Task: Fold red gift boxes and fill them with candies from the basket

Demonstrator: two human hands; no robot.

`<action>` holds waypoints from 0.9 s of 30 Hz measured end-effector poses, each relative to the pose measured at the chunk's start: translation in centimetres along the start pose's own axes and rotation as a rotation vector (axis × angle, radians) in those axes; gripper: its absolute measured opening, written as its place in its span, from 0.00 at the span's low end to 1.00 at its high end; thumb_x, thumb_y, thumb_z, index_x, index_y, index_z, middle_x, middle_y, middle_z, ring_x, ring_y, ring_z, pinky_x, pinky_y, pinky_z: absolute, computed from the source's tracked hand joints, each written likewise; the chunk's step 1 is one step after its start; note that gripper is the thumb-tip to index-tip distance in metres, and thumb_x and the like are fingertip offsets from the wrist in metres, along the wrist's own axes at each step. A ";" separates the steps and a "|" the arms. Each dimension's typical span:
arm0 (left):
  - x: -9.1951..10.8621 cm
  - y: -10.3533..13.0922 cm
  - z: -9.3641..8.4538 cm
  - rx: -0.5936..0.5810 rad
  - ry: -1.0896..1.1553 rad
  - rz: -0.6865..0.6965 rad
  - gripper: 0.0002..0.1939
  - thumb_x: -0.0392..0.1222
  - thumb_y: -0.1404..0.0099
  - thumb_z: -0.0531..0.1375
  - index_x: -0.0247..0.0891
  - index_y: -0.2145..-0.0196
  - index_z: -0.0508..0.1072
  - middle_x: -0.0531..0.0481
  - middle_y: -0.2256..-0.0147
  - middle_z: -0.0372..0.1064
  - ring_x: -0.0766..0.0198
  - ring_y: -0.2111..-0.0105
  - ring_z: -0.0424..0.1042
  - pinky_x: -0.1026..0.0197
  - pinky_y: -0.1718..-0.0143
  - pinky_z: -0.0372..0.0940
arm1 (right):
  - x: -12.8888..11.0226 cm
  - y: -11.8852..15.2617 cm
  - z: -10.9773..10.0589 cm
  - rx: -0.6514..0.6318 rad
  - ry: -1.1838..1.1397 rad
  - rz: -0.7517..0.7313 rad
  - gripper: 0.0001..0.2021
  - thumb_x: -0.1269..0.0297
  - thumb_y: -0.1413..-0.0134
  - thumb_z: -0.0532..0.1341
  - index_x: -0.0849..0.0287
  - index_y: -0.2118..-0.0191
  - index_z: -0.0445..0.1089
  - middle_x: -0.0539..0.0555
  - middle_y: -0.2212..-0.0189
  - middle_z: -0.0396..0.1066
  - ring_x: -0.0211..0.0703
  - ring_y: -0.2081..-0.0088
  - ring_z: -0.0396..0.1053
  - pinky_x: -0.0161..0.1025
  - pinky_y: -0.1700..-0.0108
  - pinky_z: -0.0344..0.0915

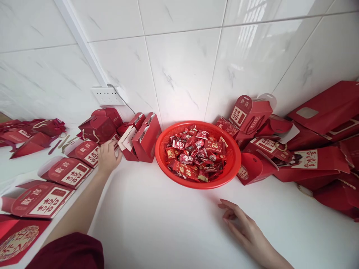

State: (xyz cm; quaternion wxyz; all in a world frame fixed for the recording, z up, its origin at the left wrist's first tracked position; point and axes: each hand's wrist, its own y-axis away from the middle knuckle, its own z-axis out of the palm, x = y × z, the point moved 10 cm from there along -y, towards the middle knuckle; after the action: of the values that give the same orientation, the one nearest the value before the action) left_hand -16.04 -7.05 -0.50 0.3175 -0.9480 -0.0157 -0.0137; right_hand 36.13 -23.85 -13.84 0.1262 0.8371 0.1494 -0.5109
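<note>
My left hand (108,158) reaches to the far end of a row of red gift boxes, its fingers stretched forward and slightly apart against a box (114,139) there; the fingertips are partly hidden. Just right of it stand two narrow red boxes (146,139) with open tops. My right hand (241,226) hovers over the white table (168,220), palm turned inward, fingers loosely bent and apart, with nothing in them. In front of it sits a round red plastic basket (165,177) full of red-wrapped candies (193,151).
Along the left lie several red boxes with white labels (73,175). More red boxes (252,116) crowd the right side, some tilted or stacked. Against the tiled wall (182,74) a socket strip (108,96) has a grey cable. Small bags with ribbons (47,129) lie far left.
</note>
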 end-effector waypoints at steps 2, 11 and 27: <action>-1.4 1.7 2.2 -0.033 0.002 -0.080 0.24 0.43 0.32 0.52 0.30 0.42 0.65 0.32 0.42 0.60 0.43 0.39 0.58 0.43 0.38 0.53 | 0.0 0.0 0.0 0.002 -0.001 0.001 0.19 0.60 0.30 0.47 0.47 0.36 0.51 0.58 0.45 0.65 0.42 0.53 0.69 0.39 0.55 0.73; -6.3 1.8 8.8 -0.265 0.004 -0.270 0.33 0.51 0.33 0.52 0.31 0.35 0.58 0.34 0.36 0.56 0.41 0.38 0.58 0.44 0.39 0.58 | 0.2 0.1 0.2 -0.018 0.040 -0.017 0.20 0.60 0.30 0.46 0.48 0.36 0.50 0.59 0.48 0.66 0.43 0.52 0.69 0.40 0.53 0.73; -8.1 1.8 12.4 -0.515 -0.020 -0.348 0.36 0.53 0.30 0.46 0.32 0.30 0.47 0.34 0.31 0.44 0.47 0.30 0.42 0.38 0.32 0.38 | -0.4 -0.3 -0.1 0.006 0.015 -0.009 0.19 0.60 0.31 0.49 0.48 0.38 0.55 0.57 0.47 0.68 0.44 0.52 0.70 0.43 0.50 0.72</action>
State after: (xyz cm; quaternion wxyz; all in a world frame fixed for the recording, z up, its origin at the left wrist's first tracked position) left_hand -23.82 -1.20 -11.79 0.0594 -0.9804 -0.1771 -0.0620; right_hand 35.97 -23.59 -13.45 0.1204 0.8406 0.1529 -0.5055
